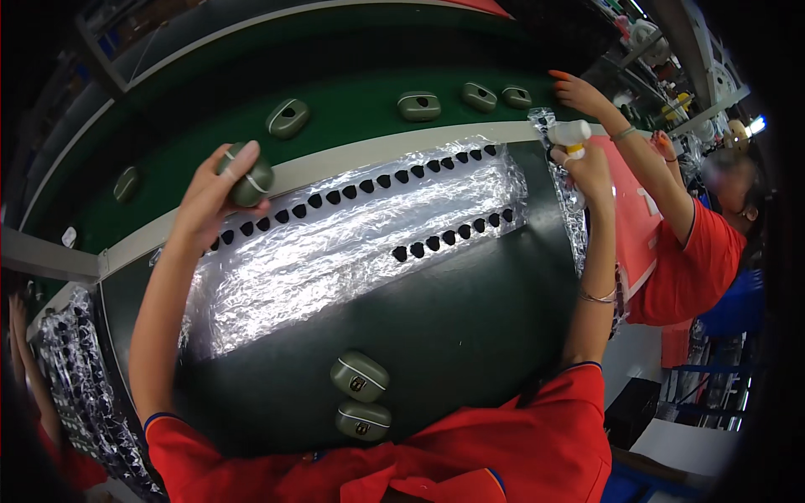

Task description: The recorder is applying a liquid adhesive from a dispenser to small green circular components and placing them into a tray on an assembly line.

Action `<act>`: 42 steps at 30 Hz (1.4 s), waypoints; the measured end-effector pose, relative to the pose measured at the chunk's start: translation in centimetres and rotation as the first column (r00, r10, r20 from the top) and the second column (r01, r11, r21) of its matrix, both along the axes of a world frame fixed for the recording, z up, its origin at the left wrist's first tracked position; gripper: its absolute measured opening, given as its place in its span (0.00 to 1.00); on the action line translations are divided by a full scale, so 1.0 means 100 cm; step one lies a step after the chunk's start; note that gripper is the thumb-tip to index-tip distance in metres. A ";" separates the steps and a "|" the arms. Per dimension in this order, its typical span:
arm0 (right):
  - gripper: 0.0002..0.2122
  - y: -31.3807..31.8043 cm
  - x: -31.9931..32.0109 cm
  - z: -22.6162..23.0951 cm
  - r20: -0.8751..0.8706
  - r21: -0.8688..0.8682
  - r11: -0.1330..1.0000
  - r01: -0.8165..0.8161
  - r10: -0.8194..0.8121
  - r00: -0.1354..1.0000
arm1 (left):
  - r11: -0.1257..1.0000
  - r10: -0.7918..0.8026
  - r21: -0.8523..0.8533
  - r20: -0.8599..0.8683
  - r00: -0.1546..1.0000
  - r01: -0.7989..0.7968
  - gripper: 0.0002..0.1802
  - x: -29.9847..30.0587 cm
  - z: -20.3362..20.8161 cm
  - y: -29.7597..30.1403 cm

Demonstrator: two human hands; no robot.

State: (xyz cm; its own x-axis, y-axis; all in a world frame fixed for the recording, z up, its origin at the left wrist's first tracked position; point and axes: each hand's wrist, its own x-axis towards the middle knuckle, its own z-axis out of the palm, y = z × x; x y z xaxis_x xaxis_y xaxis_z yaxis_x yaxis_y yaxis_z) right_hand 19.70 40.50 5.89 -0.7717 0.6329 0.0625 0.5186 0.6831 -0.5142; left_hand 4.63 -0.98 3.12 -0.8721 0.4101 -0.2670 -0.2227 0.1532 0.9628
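Note:
My left hand (pixel 216 191) is closed around an olive-green oval case (pixel 254 183) with a pale band, held above the left end of a shiny plastic sheet (pixel 293 260). Two rows of small black pieces (pixel 366 187) lie on that sheet. At the right, my right hand (pixel 587 170) grips a small white bottle (pixel 569 132) with a yellow collar, beyond the sheet's right end. Close to my body, two similar green cases (pixel 359 375) with dark emblems lie one behind the other on the dark table (pixel 470 310).
Past the pale rail (pixel 335 165), a green conveyor belt (pixel 352 134) carries several spaced green cases (pixel 419 106). On the right, a co-worker in red stretches an arm (pixel 654 159) over the belt. Further plastic wrap (pixel 84 386) lies at the left; another person's arm (pixel 38 377) shows there.

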 end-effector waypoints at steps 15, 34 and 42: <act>0.12 -0.196 -0.022 0.008 -0.518 -0.246 0.682 -0.689 0.508 0.688 | 0.831 -0.347 0.471 0.025 0.938 0.295 0.31 0.086 -0.004 0.056; 0.19 -0.205 -0.005 0.009 -0.434 -0.142 0.705 -0.695 0.586 0.684 | 0.821 -0.436 0.390 -0.042 0.899 0.417 0.25 0.081 0.000 0.048; 0.17 -0.205 -0.001 0.012 -0.329 -0.156 0.581 -0.799 0.732 0.596 | 0.813 -0.448 0.402 -0.029 0.893 0.421 0.24 0.073 -0.007 0.043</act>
State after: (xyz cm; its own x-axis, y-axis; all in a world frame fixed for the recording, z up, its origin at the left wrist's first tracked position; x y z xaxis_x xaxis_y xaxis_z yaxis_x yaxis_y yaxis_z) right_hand 19.63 20.00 7.08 -0.9611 -0.1751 0.2135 -0.2761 0.5935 -0.7560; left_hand 11.97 3.34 2.45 -0.5648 0.8235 -0.0542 -0.2857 -0.1335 0.9490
